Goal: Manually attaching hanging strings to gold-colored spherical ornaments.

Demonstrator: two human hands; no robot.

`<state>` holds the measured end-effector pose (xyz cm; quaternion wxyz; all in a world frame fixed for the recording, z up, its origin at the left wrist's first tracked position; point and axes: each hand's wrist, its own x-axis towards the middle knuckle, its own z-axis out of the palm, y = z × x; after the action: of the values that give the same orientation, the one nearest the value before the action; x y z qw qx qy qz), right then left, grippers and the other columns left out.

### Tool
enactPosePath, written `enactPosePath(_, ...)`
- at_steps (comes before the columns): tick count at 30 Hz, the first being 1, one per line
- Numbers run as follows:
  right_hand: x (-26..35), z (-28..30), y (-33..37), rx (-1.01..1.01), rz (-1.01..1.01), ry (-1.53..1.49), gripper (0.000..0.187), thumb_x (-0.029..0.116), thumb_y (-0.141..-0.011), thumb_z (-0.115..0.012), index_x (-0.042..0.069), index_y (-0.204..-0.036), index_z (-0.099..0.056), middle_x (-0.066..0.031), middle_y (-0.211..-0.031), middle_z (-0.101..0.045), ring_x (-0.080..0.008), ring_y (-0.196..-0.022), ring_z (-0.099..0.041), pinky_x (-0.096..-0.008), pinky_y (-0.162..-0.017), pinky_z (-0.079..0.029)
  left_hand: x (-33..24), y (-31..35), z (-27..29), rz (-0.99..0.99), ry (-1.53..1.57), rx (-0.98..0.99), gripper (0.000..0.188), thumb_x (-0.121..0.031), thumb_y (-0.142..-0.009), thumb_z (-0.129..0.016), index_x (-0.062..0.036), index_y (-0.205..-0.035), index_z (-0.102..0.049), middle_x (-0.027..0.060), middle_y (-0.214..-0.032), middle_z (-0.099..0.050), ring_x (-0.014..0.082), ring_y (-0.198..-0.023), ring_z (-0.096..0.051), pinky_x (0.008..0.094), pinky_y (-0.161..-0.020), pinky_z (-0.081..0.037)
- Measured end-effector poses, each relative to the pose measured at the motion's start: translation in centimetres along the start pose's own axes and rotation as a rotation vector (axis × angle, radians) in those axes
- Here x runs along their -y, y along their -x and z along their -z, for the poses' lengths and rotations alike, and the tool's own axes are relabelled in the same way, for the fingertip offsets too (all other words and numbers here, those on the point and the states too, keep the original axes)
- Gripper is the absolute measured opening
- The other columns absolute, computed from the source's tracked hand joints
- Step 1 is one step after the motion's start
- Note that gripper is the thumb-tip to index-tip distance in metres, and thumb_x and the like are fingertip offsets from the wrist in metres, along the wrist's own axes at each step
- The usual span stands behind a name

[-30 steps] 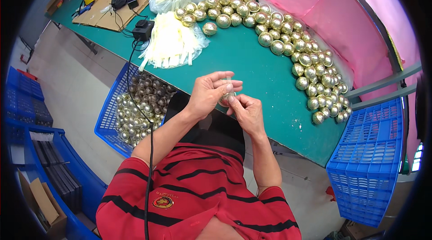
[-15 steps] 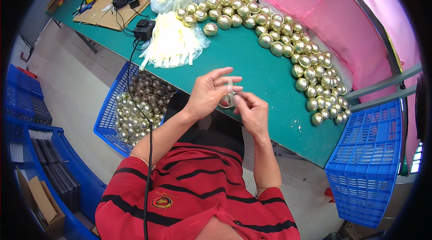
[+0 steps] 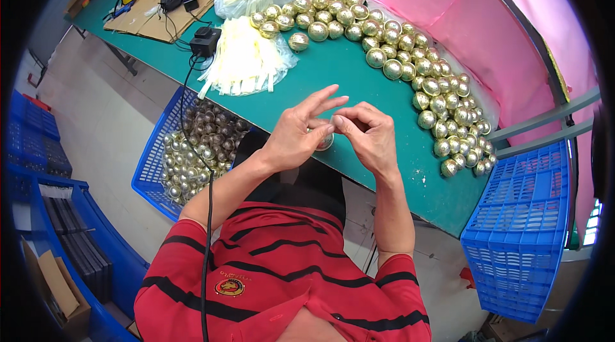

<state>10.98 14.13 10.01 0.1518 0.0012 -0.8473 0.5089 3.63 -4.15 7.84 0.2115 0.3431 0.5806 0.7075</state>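
A shiny round bauble point(image 3: 325, 142) shows just under the fingertips, over the near edge of the green table point(image 3: 359, 98). My left hand point(image 3: 296, 133) has it at its thumb and bent fingers, with the other fingers stretched out. Fingers partly cover the bauble. Close against it, my right hand point(image 3: 371, 135) pinches thumb and forefinger together above the bauble; whatever is between those tips is too small to make out. Pale yellow ribbon strips point(image 3: 240, 63) lie fanned on clear plastic beyond my left hand. Many gold baubles point(image 3: 392, 69) curve along the table's far and right side.
A blue basket point(image 3: 148, 172) of silvery and dark baubles stands below the table at left. Another blue crate point(image 3: 516, 233) is at right. A black cable point(image 3: 210, 214) crosses my left arm from a small black device point(image 3: 205, 41). Cardboard point(image 3: 150, 12) lies at the far left.
My right hand has risen and shifted slightly right, its fingers now pinched above the bauble. The pale strip that stood between my fingers no longer shows. My left hand is nearly in place.
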Motion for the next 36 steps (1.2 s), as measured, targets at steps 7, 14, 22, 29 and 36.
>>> enactPosePath(7,1.2,0.0,0.0,-0.04,0.012,-0.132,0.009,0.005,-0.095,-0.073,-0.004,-0.094,-0.074,-0.0031,-0.085,-0.063,-0.01,-0.074,-0.062,-0.0249,-0.063,-0.05,0.2,-0.3,0.0,0.085,0.161,-0.01,0.056,0.002,-0.097,-0.064,0.0022,-0.15,-0.047,0.0177,-0.141,-0.063,0.0161,-0.102,-0.073,0.0276,-0.082,-0.058)
enactPosePath(14,1.3,0.3,0.6,-0.181,0.161,-0.001,0.011,0.006,-0.099,-0.069,-0.003,-0.093,-0.069,-0.0012,-0.083,-0.062,-0.0085,-0.069,-0.053,-0.0243,-0.061,-0.043,1.8,-1.3,0.3,-0.027,-0.253,-0.086,0.013,-0.008,-0.092,-0.075,-0.0009,-0.102,-0.079,0.0087,-0.086,-0.076,0.011,-0.07,-0.066,0.0304,-0.058,-0.05)
enactPosePath(22,-1.8,-2.8,4.3,-0.326,-0.204,-0.886,0.018,0.017,-0.107,-0.059,-0.001,-0.111,-0.063,-0.0103,-0.098,-0.073,-0.018,-0.082,-0.07,-0.0297,-0.071,-0.055,0.3,-2.6,-2.4,-0.415,-0.767,-0.26,0.012,-0.002,-0.083,-0.075,-0.0035,-0.095,-0.078,0.0128,-0.084,-0.074,0.025,-0.073,-0.072,0.0352,-0.062,-0.056)
enactPosePath(29,0.0,-3.8,6.8,-0.247,-0.103,-1.2,0.022,0.015,-0.107,-0.059,-0.003,-0.119,-0.061,-0.0212,-0.152,-0.051,-0.0294,-0.14,-0.051,-0.0451,-0.116,-0.041,-1.3,-1.2,-4.3,-0.648,-0.423,-0.048,0.023,0.007,-0.082,-0.075,-0.0055,-0.101,-0.079,0.0102,-0.09,-0.074,0.0221,-0.078,-0.073,0.0321,-0.065,-0.057)
enactPosePath(36,0.2,-4.8,6.1,-0.317,0.304,-0.834,0.011,0.004,-0.104,-0.06,0.003,-0.112,-0.067,-0.0247,-0.17,-0.023,-0.0376,-0.156,-0.027,-0.0482,-0.12,-0.034,-1.9,1.2,-2.9,-0.471,-0.125,-0.031,0.019,0.003,-0.083,-0.081,-0.0054,-0.1,-0.081,0.0076,-0.097,-0.07,0.0164,-0.086,-0.068,0.0289,-0.072,-0.055)
